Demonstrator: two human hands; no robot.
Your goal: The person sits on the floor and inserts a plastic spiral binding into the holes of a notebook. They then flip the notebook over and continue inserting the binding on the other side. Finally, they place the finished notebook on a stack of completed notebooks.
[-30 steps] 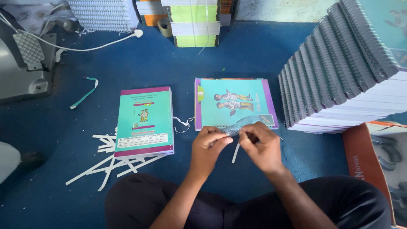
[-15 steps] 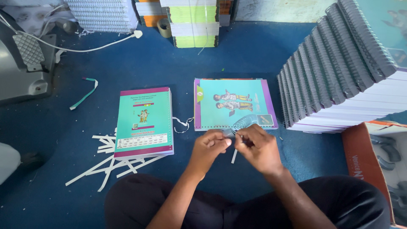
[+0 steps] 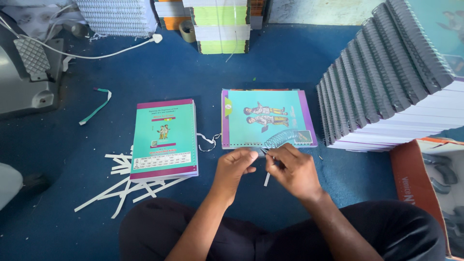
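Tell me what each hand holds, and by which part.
Both hands, left hand and right hand, pinch the near end of a spiral binding coil between their fingers; a white paper strip hangs below the right hand.

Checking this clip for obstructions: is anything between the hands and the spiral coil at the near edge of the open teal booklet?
Nothing visible. The left hand and right hand already meet at the spiral coil, which rests on the teal booklet. A white strip hangs below the fingers, not in the way.

i see a teal booklet with purple bands, white paper strips and a deep blue floor.
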